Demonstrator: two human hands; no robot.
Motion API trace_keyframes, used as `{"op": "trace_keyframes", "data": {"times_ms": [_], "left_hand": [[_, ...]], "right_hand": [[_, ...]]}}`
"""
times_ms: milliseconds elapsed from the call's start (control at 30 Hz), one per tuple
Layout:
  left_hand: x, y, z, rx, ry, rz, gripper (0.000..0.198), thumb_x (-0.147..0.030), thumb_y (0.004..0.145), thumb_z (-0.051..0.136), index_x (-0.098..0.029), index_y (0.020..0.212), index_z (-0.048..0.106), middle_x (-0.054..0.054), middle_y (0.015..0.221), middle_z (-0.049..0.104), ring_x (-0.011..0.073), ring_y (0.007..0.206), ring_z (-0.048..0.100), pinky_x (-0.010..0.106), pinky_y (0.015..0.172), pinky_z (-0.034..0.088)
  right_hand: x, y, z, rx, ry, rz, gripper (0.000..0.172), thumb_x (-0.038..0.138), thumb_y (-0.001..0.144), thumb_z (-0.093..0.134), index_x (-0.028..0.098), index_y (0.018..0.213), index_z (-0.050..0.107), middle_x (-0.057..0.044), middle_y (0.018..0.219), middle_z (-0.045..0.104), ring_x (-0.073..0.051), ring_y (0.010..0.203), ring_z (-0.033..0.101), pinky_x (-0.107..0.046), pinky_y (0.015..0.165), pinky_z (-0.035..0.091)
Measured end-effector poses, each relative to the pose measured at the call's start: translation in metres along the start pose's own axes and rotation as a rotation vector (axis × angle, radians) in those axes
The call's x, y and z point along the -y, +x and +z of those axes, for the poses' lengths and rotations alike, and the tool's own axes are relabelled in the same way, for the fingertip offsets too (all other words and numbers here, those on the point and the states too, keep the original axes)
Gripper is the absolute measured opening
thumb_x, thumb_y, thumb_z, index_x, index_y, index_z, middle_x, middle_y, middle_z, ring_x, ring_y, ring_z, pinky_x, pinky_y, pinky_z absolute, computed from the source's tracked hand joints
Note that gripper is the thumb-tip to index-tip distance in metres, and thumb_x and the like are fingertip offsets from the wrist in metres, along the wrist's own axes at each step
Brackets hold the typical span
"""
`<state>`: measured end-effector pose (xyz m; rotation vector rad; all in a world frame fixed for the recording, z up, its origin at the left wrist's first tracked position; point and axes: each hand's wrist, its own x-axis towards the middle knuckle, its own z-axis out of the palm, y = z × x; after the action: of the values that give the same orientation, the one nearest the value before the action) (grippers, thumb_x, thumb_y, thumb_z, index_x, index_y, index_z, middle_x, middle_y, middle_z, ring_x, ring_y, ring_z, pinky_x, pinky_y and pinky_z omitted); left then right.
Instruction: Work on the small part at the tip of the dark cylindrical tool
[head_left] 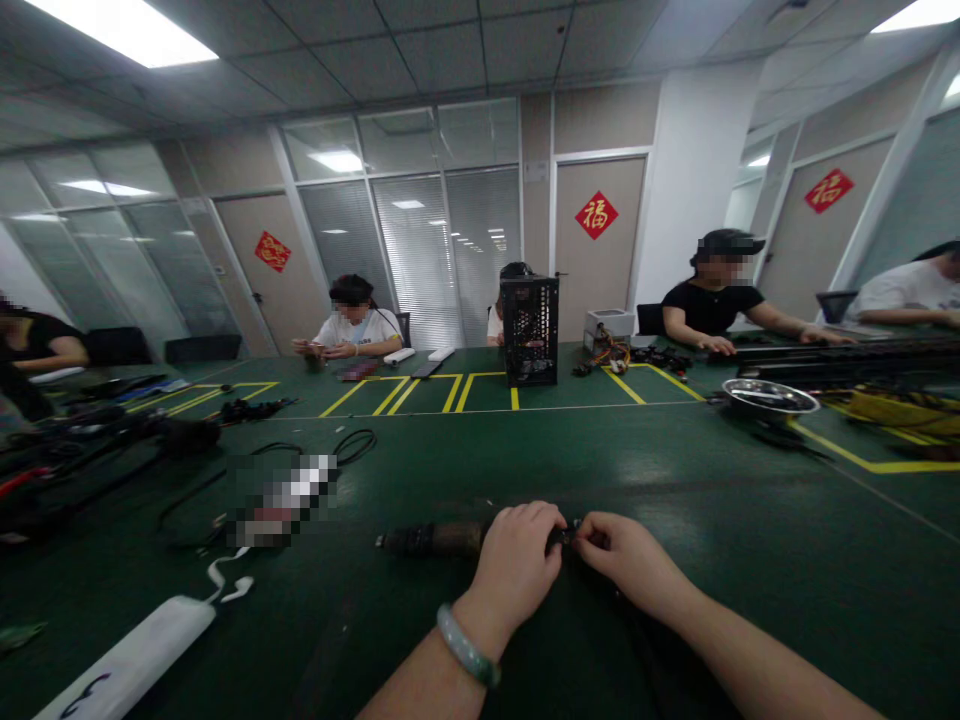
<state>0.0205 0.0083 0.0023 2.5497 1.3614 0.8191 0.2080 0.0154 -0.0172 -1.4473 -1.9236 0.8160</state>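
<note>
A dark, stepped cylinder with a brown body and a narrow metal tip pointing left lies on the green table; it looks like an electric screwdriver (442, 540). My left hand (519, 550), with a jade-like bangle (466, 645) at its wrist, is closed over the right part of that tool. Close beside it, my right hand (621, 553) pinches at the tool's dark right end (564, 536). What exactly its fingertips hold is too small and covered to make out. A dark cord seems to run below the right hand, though the shadow hides most of it.
A white power strip (135, 660) and a black cable (358, 446) lie left. Dark parts (135, 440) crowd the far left. A black computer case (530, 330), a power supply (609, 328) and a metal bowl (769, 397) stand farther off. Several people sit around the table (420, 455).
</note>
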Motion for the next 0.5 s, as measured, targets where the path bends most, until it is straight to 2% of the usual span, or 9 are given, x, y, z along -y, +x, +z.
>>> {"op": "trace_keyframes", "data": {"times_ms": [233,500], "left_hand": [[-0.0005,0.0007,-0.0008,-0.003,0.000,0.028,0.020,-0.010,0.083,0.055,-0.025,0.095,0.059,-0.002,0.110,0.062,0.0186,0.101,0.056,0.035,0.092,0.040],[-0.0019,-0.0007,-0.0023,0.011,-0.026,-0.029,0.019,-0.014,0.084,0.056,-0.024,0.100,0.058,0.000,0.107,0.062,0.0199,0.100,0.056,0.038,0.093,0.041]], "right_hand": [[0.0001,-0.0006,0.0007,-0.008,0.031,-0.005,0.015,0.029,0.082,0.055,0.019,0.073,0.063,0.002,0.066,0.065,-0.013,0.058,0.058,-0.020,0.052,0.040],[-0.0004,0.0006,-0.0018,-0.021,0.034,0.007,0.017,0.030,0.084,0.055,0.019,0.075,0.064,0.001,0.071,0.067,-0.015,0.064,0.061,-0.021,0.055,0.041]]}}
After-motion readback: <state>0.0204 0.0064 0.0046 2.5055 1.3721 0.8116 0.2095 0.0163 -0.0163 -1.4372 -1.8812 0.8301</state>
